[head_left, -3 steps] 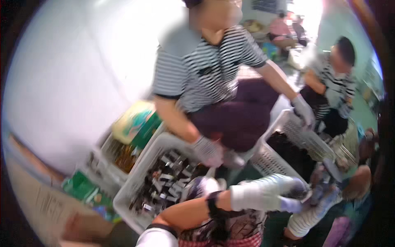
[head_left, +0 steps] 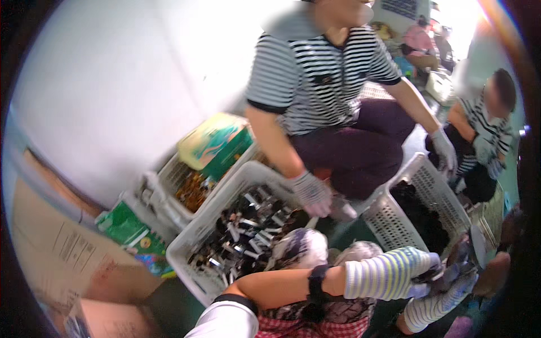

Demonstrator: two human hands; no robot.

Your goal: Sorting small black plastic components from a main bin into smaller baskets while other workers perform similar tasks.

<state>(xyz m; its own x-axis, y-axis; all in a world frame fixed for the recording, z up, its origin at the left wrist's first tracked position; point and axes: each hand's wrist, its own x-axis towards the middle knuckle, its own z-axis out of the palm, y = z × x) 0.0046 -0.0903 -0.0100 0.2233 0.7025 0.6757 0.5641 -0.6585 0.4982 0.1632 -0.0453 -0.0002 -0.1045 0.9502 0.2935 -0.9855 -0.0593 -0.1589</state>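
head view: left hand pinches a dark piece, long axis unclear, just left of the right hand, whose grip i cannot tell.

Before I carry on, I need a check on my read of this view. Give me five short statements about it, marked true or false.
1. The left hand and right hand wear striped gloves. True.
2. Nothing circles the left hand's wrist. False: a dark band does.
3. The left hand and right hand are far apart. False: they are close together, near a grey piece.
4. The co-worker opposite wears a striped top. True.
5. The co-worker's hands are both bare. False: they wear pale gloves.
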